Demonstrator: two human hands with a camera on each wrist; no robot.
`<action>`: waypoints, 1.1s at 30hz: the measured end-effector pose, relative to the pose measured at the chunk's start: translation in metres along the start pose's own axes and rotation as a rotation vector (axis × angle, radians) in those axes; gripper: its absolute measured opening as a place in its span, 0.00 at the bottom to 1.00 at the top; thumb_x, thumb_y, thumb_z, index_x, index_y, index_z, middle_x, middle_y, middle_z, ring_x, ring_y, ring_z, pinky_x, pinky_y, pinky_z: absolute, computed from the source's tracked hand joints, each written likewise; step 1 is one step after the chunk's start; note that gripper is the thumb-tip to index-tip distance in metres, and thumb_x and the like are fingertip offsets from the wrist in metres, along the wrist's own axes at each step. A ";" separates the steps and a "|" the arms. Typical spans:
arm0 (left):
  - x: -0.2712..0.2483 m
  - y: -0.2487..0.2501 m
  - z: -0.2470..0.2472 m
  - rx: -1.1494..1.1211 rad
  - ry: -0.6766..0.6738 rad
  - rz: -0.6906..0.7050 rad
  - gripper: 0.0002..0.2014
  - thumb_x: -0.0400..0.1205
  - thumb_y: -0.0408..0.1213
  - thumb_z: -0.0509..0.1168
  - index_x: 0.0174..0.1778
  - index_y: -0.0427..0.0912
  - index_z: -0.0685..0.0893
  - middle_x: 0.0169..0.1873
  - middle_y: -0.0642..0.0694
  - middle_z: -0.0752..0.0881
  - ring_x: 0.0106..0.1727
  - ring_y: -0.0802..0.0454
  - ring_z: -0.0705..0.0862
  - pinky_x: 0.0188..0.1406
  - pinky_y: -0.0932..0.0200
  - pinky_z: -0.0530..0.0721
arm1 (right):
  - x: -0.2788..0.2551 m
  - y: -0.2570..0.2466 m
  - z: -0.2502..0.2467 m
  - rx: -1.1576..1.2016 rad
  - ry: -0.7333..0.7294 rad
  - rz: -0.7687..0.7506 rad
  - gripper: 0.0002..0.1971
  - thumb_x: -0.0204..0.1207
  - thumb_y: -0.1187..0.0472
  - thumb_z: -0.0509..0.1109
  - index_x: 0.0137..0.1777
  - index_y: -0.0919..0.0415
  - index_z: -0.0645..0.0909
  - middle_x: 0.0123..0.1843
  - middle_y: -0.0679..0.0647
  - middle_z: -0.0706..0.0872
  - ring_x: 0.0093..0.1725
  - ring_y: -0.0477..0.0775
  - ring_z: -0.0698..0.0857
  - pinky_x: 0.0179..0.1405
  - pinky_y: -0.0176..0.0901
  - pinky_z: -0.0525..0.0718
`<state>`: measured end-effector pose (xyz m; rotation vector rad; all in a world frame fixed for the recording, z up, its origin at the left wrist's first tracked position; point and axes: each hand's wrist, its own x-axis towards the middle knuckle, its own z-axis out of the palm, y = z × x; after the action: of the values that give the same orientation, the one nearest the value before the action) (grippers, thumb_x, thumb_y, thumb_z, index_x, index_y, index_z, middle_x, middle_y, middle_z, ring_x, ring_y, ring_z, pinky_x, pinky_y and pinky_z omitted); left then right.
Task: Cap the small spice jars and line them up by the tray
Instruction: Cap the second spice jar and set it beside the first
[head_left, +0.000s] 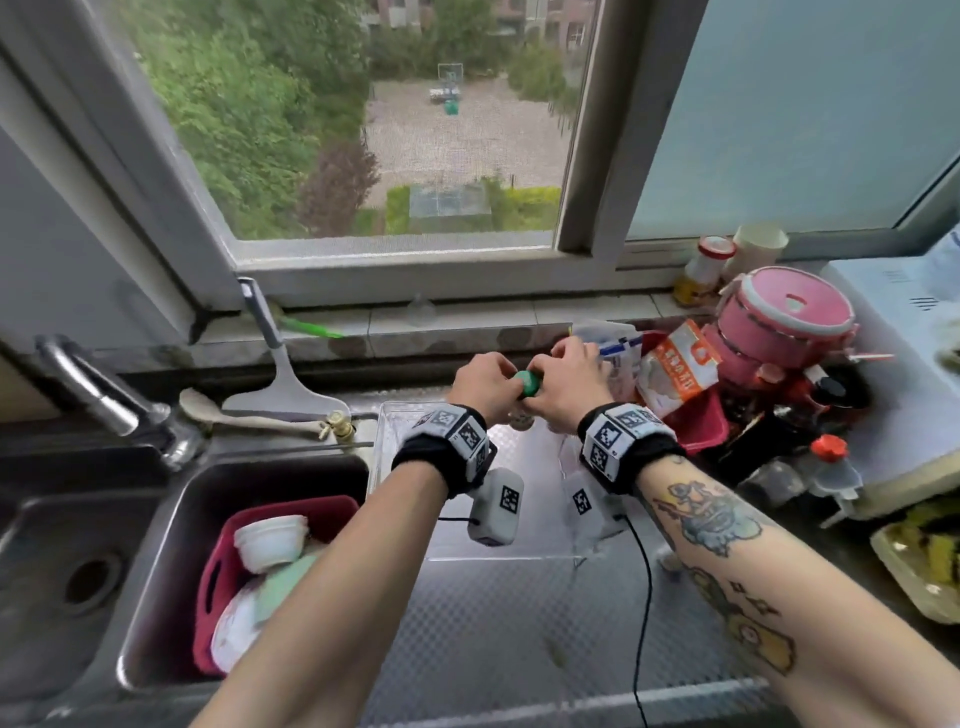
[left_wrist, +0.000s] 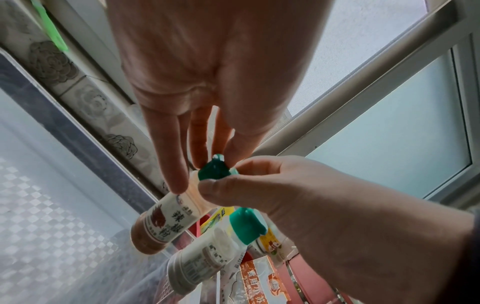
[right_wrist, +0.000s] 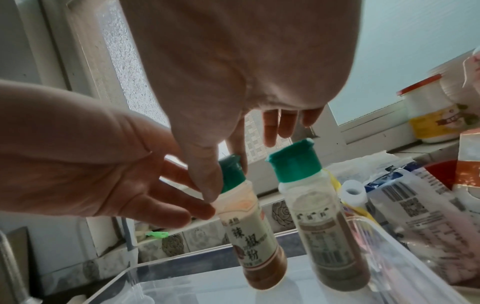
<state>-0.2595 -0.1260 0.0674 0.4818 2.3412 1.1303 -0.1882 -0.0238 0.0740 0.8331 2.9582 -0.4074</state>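
Left hand: fingertips steadying neck of small clear chili-powder jar. Right hand: pinching its green plastic cap. Jar raised over far edge of clear plastic tray. Second green-capped spice jar just beside, upright in tray.

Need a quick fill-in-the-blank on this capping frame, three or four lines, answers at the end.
1. The cap under the right hand is ____ in colour.
2. The left hand steadies the chili powder jar at its ____.
3. The second spice jar beside it is already ____.
4. Both jars sit above a clear plastic ____.

Answers: green; neck; capped; tray
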 end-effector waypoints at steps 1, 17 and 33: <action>0.001 -0.001 0.002 0.002 -0.002 -0.005 0.05 0.72 0.39 0.67 0.42 0.51 0.83 0.50 0.41 0.91 0.53 0.42 0.90 0.51 0.44 0.91 | 0.001 0.002 0.001 -0.010 -0.014 -0.004 0.20 0.68 0.41 0.72 0.59 0.47 0.82 0.68 0.57 0.72 0.70 0.62 0.67 0.69 0.59 0.66; 0.007 -0.001 0.009 -0.031 0.005 -0.022 0.11 0.74 0.39 0.67 0.51 0.43 0.87 0.51 0.40 0.91 0.54 0.42 0.89 0.53 0.45 0.90 | 0.016 0.011 0.008 0.051 -0.117 -0.001 0.22 0.70 0.43 0.73 0.63 0.49 0.80 0.66 0.57 0.77 0.69 0.61 0.72 0.67 0.58 0.68; -0.003 -0.003 0.009 0.070 0.071 -0.016 0.15 0.81 0.45 0.62 0.56 0.40 0.86 0.55 0.40 0.90 0.57 0.42 0.88 0.61 0.50 0.85 | -0.010 0.048 0.000 0.342 -0.043 0.118 0.42 0.59 0.47 0.81 0.73 0.56 0.70 0.66 0.59 0.80 0.66 0.62 0.78 0.67 0.60 0.79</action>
<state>-0.2526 -0.1236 0.0612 0.4533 2.4480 1.0778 -0.1545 0.0110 0.0638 1.0063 2.8211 -0.9282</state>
